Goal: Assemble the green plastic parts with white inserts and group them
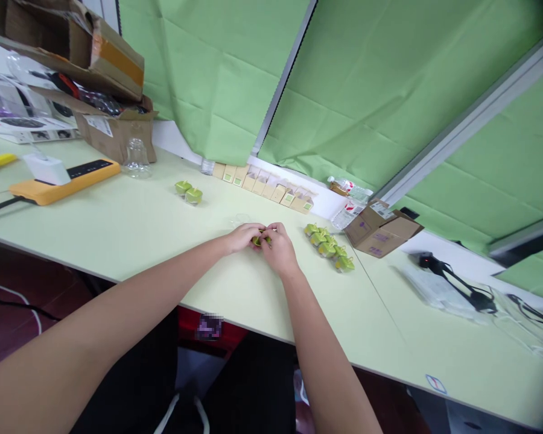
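Observation:
Near the middle of the table, my left hand (pixel 244 236) and my right hand (pixel 278 246) meet with fingers pinched around a small green-topped container (pixel 256 240). My fingers cover most of it. Just behind my left hand lies a clear plastic piece (pixel 241 219), hard to make out. To the right of my right hand stands a cluster of several small clear containers with green tops (pixel 326 248) and thin loops on them. Two more of the green-topped containers (pixel 189 191) sit farther back on the left.
Along the back edge runs a row of small kraft-paper boxes (pixel 266 185). Plastic bottles (pixel 347 211) and a cardboard box (pixel 380 228) stand to their right. At left are an orange power strip (pixel 84 179), a clear jar (pixel 136 159) and stacked cartons (pixel 117 134). A black headset (pixel 457 283) lies right.

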The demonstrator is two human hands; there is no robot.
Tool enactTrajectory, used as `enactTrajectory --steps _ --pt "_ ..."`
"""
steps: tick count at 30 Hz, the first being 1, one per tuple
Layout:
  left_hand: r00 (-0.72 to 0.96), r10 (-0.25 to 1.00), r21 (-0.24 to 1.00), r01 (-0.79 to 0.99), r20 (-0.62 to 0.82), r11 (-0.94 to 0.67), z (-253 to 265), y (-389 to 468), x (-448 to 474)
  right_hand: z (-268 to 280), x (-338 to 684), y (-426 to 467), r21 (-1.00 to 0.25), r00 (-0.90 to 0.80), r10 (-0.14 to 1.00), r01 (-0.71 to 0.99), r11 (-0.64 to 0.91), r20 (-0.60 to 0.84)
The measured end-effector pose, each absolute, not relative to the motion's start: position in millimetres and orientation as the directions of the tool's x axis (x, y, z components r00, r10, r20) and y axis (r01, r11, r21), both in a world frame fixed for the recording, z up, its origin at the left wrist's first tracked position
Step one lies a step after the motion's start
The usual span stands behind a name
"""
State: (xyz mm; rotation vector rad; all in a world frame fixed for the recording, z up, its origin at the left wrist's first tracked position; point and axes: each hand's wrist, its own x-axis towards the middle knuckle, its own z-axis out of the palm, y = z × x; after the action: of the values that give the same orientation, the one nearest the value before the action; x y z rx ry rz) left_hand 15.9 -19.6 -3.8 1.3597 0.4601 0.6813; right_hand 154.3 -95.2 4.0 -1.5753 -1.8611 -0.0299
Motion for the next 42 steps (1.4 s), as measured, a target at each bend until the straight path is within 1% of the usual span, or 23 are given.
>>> enactTrajectory --steps 6,12,17,25,32,35,37,39,41,42 --pt "0.728 0.666 0.98 -0.196 0.163 -0.026 -10.8 -17.9 17.3 3.8 155.1 -93.8 -0.421 -0.022 0.852 0.863 0.281 0.524" --pt "0.726 0.663 0.984 -0.14 0.181 -0.115 -16.3 -19.7 19.6 0.9 156.0 -91.5 -0.421 -0.022 0.858 0.865 0.274 0.513" --pt "0.691 0.692 0.976 -0.102 0.209 -0.193 -16.2 -21.3 19.1 0.4 153.5 -91.9 -0.419 -0.054 0.818 0.838 0.348 0.573" --pt "0.664 0.728 0.984 -0.087 0.171 -0.153 -7.4 -22.5 16.7 2.8 145.2 -91.6 -0.486 -0.032 0.806 0.783 0.388 0.591" --pt "0.621 0.765 0.985 -0.096 0.17 -0.141 -12.7 -15.0 16.7 6.3 142.8 -92.0 -0.58 0.029 0.828 0.728 0.367 0.56" --pt "0.559 0.821 0.993 -0.057 0.116 -0.101 -14.6 -9.5 16.4 9.7 147.0 -91.7 -0.686 0.121 0.83 0.635 0.357 0.544" --pt "0.512 0.855 0.997 -0.041 0.08 -0.069 -15.1 -6.4 15.9 11.5 151.3 -90.6 -0.782 0.248 0.823 0.532 0.325 0.512" --pt "0.503 0.862 0.998 -0.027 0.065 -0.059 -15.0 -4.8 15.1 11.5 155.9 -88.7 -0.858 0.375 0.805 0.423 0.293 0.459" --pt "0.515 0.855 0.997 -0.005 0.066 -0.074 -14.2 -5.0 14.3 8.9 159.8 -86.7 -0.894 0.45 0.792 0.368 0.257 0.413" --pt "0.52 0.852 0.996 0.007 0.068 -0.084 -13.4 -5.7 13.8 6.7 161.3 -85.8 -0.897 0.464 0.792 0.378 0.229 0.397"
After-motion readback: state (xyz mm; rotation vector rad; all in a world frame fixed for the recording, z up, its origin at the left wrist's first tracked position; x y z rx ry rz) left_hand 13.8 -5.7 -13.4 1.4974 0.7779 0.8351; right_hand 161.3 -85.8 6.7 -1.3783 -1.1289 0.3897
